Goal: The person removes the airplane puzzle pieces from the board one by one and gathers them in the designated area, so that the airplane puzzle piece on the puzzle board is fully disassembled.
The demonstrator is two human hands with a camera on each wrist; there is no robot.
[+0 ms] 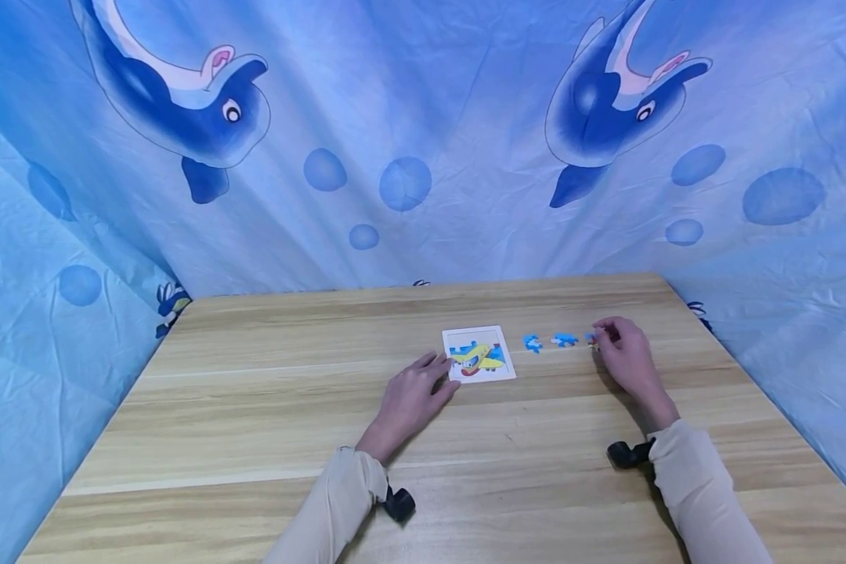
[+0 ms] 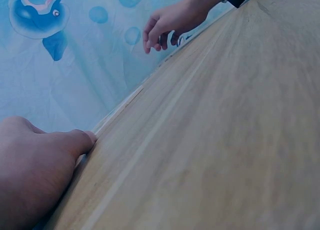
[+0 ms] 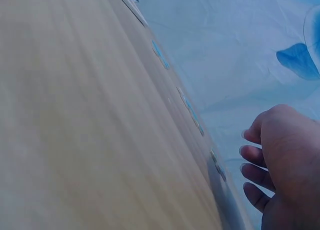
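A square jigsaw puzzle board point(image 1: 489, 379) with a white border lies flat on the table, showing a yellow airplane point(image 1: 478, 359). At its left edge rests my left hand point(image 1: 412, 398), fingertips on the border and thumb by the lower corner. My right hand point(image 1: 627, 359) hovers over the rightmost puzzle piece point(image 1: 591, 338), which it partly covers in the head view. From the right wrist, the loosely bent fingers point(image 3: 256, 175) look apart from that piece point(image 3: 218, 165), which lies on the table. Two blue puzzle pieces, one point(image 1: 533, 343) nearer the board and another point(image 1: 565, 339), lie between board and right hand.
The wooden table point(image 1: 254, 439) reaches back to a blue curtain point(image 1: 465, 235) printed with dolphins and bubbles. Curtain also hangs along both sides. A black wrist camera point(image 1: 399, 505) sits at the left cuff, another point(image 1: 627, 455) at the right.
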